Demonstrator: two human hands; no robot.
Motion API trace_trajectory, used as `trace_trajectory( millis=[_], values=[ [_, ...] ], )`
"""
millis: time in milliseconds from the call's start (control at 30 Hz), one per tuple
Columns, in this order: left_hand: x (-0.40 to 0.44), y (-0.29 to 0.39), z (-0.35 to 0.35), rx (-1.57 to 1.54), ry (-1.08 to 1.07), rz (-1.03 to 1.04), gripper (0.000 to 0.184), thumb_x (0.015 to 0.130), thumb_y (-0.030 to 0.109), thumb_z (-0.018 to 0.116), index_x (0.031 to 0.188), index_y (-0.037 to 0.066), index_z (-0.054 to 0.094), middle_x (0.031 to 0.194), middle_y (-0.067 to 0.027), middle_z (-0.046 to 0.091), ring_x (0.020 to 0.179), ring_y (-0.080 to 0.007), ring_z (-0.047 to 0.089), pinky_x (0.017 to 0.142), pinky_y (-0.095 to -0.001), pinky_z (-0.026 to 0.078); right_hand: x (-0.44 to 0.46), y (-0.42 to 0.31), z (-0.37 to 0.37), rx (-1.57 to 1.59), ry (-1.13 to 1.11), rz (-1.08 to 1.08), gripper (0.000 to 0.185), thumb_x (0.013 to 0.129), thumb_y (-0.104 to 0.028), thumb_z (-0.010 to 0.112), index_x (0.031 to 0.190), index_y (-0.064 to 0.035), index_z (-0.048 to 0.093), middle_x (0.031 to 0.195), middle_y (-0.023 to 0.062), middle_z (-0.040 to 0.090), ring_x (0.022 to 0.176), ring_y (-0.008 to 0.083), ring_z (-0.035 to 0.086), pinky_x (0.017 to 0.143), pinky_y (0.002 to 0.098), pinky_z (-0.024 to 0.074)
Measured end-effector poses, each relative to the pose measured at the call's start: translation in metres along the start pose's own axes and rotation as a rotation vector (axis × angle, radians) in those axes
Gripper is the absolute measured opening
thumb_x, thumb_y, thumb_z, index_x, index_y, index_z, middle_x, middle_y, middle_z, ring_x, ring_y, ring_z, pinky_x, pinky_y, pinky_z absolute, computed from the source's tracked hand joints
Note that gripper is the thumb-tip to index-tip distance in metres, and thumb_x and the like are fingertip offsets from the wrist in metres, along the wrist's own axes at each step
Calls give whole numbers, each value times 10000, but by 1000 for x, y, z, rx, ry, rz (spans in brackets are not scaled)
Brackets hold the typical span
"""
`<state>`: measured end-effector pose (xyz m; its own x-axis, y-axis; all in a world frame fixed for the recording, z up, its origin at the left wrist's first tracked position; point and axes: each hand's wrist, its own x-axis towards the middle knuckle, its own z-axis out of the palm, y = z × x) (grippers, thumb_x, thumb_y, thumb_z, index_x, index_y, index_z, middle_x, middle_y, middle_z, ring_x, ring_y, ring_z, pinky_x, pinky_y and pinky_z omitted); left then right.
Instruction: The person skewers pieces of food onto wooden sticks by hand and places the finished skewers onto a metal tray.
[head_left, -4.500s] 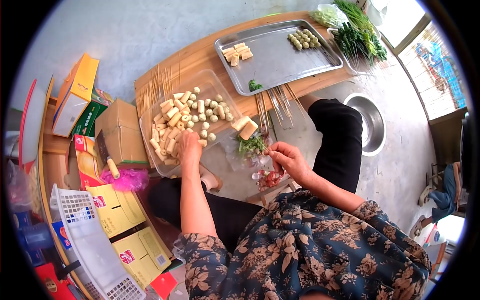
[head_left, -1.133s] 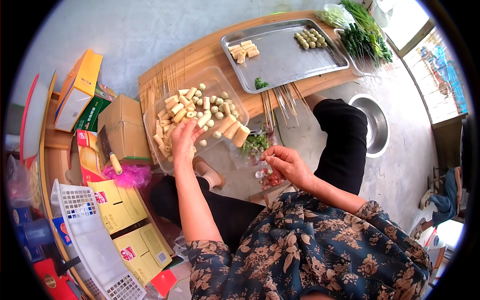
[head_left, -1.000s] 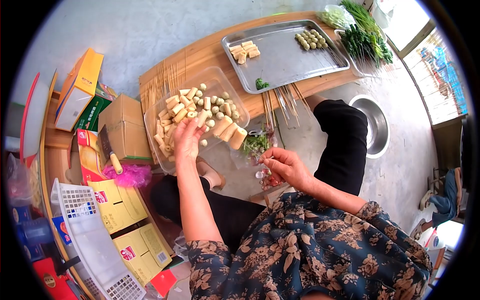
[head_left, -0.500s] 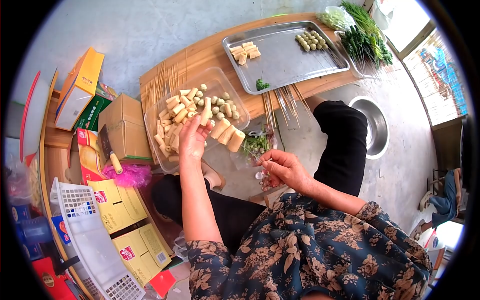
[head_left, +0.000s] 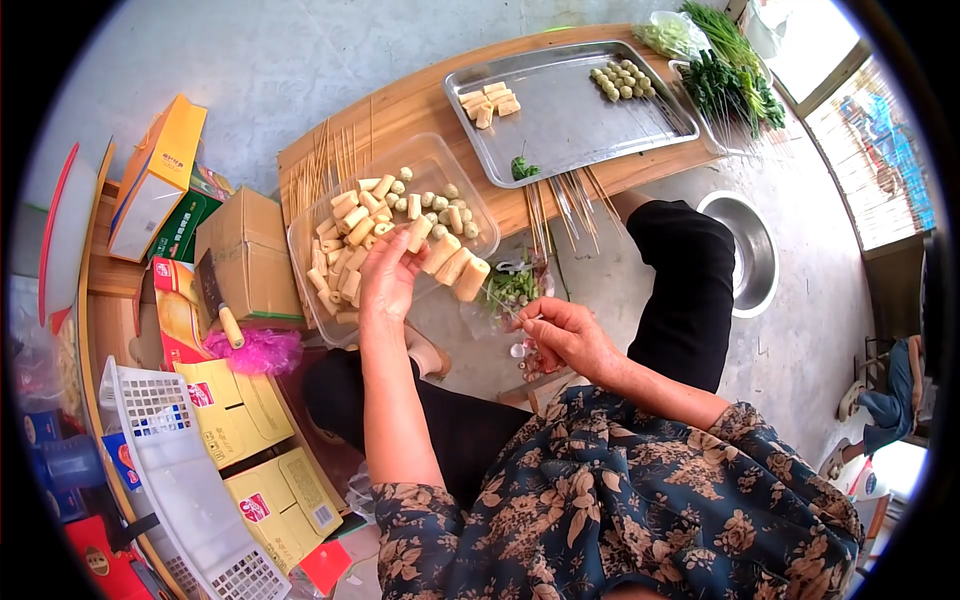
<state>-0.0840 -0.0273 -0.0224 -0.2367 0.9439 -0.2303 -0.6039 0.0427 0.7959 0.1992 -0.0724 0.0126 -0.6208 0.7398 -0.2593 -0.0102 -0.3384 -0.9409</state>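
My right hand (head_left: 570, 335) pinches the lower end of a thin skewer (head_left: 498, 303). Several tan, tube-shaped food pieces (head_left: 454, 267) are threaded on it. At the far end of the row, my left hand (head_left: 385, 272) has its fingertips closed on another tan food piece (head_left: 419, 235), in line with the others; whether the skewer's tip has entered it I cannot tell. Just beyond my left hand is a clear plastic tub (head_left: 302, 262) with many loose tan pieces (head_left: 352, 225) and round greenish balls (head_left: 440, 204).
A metal tray (head_left: 560, 120) on the wooden table (head_left: 400, 105) carries tan pieces and greenish balls. Bare skewers (head_left: 570, 205) jut over the table's near edge. Green vegetables (head_left: 735, 95) stand at far right, a steel basin (head_left: 765, 260) on the floor. Boxes (head_left: 245, 250) and a knife (head_left: 225, 315) are left.
My left hand has turned the tan piece from upright to slanted, in line with the row on the skewer. My right hand and the skewer have barely moved.
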Motion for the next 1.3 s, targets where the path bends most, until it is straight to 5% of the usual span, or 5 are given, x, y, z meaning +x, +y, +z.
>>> trace_trajectory(
  millis=[367,500,1300],
  values=[
    [-5,-3,12,88,-77,-57,258,860,127,638,1088,70,532,1052,-61,609,922,-159,593,823,-322,497,4,-6,3,20,14,43,200,979,-183,480,1024,-15,577,531,-23,428,443,48,399,435,199,366],
    [-8,-2,16,104,-66,-56,253,862,121,632,1086,76,523,1039,-58,605,920,-159,589,811,-316,492,5,-7,4,67,28,51,193,956,-172,502,1018,-4,576,555,-35,438,436,41,387,388,207,299],
    [-19,10,30,282,58,62,258,940,226,563,1137,60,554,999,-75,629,840,-150,619,732,-283,505,72,-30,-52,-68,193,-95,204,972,-186,488,1003,-13,591,568,-41,430,484,48,385,441,210,308]
  ],
)
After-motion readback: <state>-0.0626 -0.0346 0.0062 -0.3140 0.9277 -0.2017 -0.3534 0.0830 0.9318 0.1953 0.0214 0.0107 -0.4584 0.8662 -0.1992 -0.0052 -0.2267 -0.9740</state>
